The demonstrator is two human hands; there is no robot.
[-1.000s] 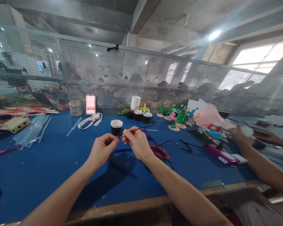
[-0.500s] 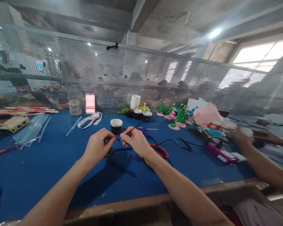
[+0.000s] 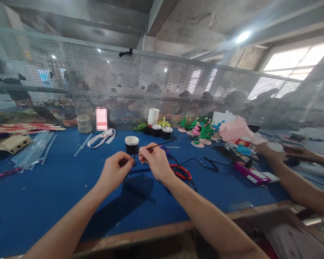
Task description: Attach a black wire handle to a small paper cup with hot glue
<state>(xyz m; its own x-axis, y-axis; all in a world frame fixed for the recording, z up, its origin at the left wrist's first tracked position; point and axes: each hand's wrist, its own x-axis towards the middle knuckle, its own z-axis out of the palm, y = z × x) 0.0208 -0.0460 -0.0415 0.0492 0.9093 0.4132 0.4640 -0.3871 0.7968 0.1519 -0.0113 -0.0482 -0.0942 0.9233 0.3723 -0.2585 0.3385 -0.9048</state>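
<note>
A thin black wire [image 3: 164, 142] is pinched between the thumb and fingers of my right hand [image 3: 157, 161], its long end slanting up to the right. My left hand [image 3: 115, 168] sits just left of it, thumb and fingers curled together near the short end of the wire. Whether those left fingertips grip anything, I cannot make out. Right behind both hands stands a small black paper cup [image 3: 131, 146] with a white rim and no handle visible. Two similar cups [image 3: 166, 133] with thin black loop handles stand farther back.
Clear strips [image 3: 34, 149] lie at left, near a jar [image 3: 84, 124] and a lit phone [image 3: 101, 118]. Stacked white cups [image 3: 153, 116] and green figures [image 3: 205, 133] stand at the back. A glue gun with red-ringed cable [image 3: 187, 172], a purple power strip [image 3: 251, 175] and a co-worker's arm [image 3: 283, 176] are right.
My left hand has drawn slightly down and back from the wire's short end. My right hand still pinches the wire, which now lies flatter. The view has shifted slightly.
</note>
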